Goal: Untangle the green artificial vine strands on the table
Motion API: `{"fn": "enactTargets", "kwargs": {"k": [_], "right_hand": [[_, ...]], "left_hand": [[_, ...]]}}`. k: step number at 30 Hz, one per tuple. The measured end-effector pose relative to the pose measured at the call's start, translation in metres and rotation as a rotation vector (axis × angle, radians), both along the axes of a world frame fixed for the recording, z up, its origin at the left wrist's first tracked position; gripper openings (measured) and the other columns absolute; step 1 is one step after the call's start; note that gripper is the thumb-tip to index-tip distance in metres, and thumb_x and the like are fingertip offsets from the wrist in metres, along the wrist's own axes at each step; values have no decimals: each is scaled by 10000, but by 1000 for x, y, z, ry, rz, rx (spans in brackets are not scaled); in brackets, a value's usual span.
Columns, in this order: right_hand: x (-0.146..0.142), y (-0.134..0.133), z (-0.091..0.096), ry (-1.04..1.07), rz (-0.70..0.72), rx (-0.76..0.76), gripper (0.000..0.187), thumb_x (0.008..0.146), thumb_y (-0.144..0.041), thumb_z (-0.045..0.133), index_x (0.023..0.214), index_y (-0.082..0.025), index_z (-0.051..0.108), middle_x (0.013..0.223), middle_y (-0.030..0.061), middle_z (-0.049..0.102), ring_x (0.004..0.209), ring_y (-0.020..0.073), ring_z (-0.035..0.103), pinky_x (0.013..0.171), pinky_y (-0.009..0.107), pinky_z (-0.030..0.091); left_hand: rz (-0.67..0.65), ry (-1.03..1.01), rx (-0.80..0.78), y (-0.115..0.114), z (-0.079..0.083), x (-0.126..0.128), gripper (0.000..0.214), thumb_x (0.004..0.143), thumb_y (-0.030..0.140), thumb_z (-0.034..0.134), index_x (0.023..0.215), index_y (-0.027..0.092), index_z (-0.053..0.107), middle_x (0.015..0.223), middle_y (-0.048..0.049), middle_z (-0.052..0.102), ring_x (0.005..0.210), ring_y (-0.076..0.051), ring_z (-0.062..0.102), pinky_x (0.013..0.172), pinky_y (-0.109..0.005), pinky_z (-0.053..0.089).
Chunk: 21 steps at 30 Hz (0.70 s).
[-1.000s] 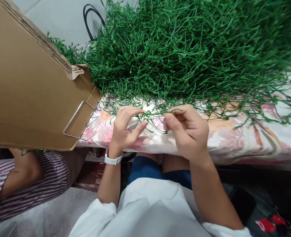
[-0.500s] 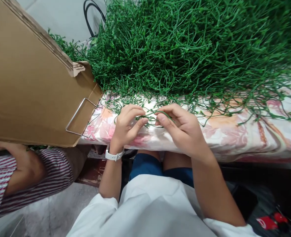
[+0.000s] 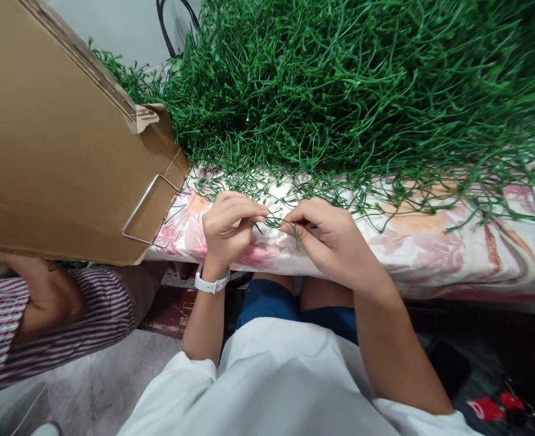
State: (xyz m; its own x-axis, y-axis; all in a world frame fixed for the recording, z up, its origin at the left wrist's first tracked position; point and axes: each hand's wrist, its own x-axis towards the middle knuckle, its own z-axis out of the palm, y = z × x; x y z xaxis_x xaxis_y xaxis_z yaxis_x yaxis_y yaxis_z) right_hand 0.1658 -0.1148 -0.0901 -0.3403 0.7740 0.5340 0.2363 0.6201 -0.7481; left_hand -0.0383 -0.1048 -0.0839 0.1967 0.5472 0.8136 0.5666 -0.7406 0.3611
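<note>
At centre frame, a thin green plastic stem [image 3: 276, 219] is pinched between the closed fingers of the left hand [image 3: 226, 227] and right hand [image 3: 333, 242], above the floral-covered surface [image 3: 431, 248]. A cardboard box [image 3: 54, 151] is seen upper left; its contents are hidden.

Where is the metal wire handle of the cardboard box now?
In the head view, the wire handle hangs on the cardboard box at left, just left of the left hand.
</note>
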Motion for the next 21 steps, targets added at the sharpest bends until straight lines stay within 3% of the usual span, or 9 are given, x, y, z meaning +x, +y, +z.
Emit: {"fn": "enactTargets", "kwargs": {"k": [4, 10, 17, 21], "right_hand": [[-2, 0, 1, -43, 36, 51, 154, 946, -115, 559, 838, -216, 605, 734, 3, 621, 741, 177, 552, 697, 309, 386], [-4, -1, 2, -33, 35, -14, 156, 903, -77, 545, 820, -206, 571, 725, -15, 585, 658, 144, 518, 667, 291, 374], [-7, -1, 1, 32, 6, -17, 173, 913, -101, 534, 776, -206, 521, 699, -29, 536, 623, 123, 487, 632, 273, 363], [-8, 0, 2, 31, -3, 1, 190, 906, -106, 528, 755, -212, 486, 681, -32, 509, 606, 124, 454, 622, 278, 342]], "left_hand": [[64, -48, 19, -2, -4, -1, 229, 893, 88, 622, 798, 248, 755, 763, 20, 789, 740, -146, 713, 727, -337, 582], [81, -116, 58, -2, -3, 2, 276, 840, 12, 612, 778, 244, 748, 723, 39, 769, 696, -129, 692, 699, -316, 557], [124, -104, 45, -2, -5, 2, 291, 831, -2, 586, 768, 240, 734, 724, 75, 783, 663, -112, 722, 942, -416, 599], [150, -98, 58, -1, -4, 3, 282, 832, 19, 574, 765, 240, 737, 700, 76, 773, 644, -111, 727, 930, -419, 619]]}}
